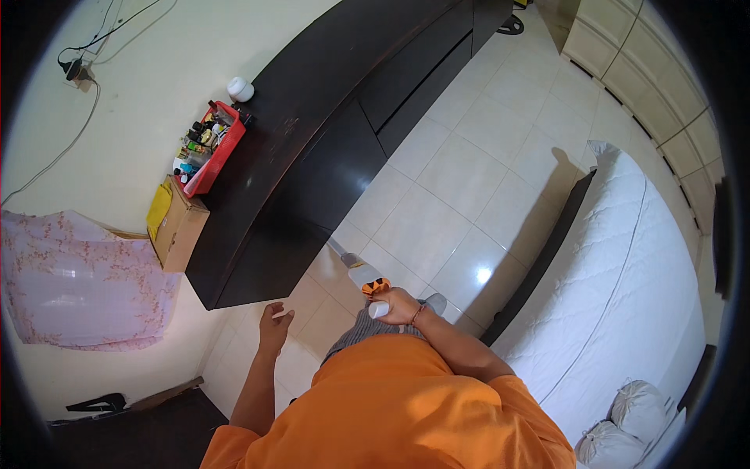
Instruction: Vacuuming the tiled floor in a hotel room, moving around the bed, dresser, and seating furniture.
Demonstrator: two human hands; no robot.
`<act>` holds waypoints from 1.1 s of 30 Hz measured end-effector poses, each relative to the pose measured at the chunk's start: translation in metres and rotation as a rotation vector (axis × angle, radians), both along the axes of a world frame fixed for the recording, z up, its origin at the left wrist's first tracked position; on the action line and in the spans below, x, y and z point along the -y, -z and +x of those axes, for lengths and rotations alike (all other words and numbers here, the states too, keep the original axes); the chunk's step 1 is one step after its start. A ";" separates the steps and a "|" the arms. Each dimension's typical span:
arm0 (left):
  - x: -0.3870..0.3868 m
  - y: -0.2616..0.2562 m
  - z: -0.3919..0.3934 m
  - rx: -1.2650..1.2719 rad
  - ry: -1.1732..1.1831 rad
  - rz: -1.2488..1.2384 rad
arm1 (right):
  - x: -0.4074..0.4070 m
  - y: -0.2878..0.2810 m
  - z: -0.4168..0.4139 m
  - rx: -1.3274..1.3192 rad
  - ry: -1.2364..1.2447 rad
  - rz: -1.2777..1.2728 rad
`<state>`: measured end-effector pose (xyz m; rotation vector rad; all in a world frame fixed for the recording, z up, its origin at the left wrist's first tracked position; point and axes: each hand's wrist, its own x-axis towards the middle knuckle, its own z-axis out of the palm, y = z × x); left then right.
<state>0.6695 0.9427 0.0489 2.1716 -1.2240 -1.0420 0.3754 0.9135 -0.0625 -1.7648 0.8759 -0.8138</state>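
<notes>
My right hand [398,306] is closed around the white handle of a stick vacuum cleaner [366,275], with an orange and black part just ahead of my fingers. Its grey tube slants down to the tiled floor beside the dark wooden cabinet [258,264]; the floor end is hidden behind the cabinet's corner. My left hand [275,325] is raised off the cabinet's near end, fingers curled loosely and apart, holding nothing.
On the cabinet stand a red plastic basket [225,153] of small bottles, a cardboard box [186,225] and a white round container [240,89]. A bed with a white quilt [609,264] lies to the right. Beige wardrobes [644,70] line the far wall.
</notes>
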 end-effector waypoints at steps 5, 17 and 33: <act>-0.015 0.010 0.009 0.001 -0.048 0.014 | -0.015 -0.033 -0.047 -0.071 -0.096 0.061; -0.025 0.016 0.003 0.022 -0.059 0.045 | -0.019 -0.083 -0.059 -0.203 -0.227 0.085; 0.047 0.022 0.024 -0.085 0.122 -0.206 | -0.069 -0.155 -0.078 -0.231 -0.061 0.271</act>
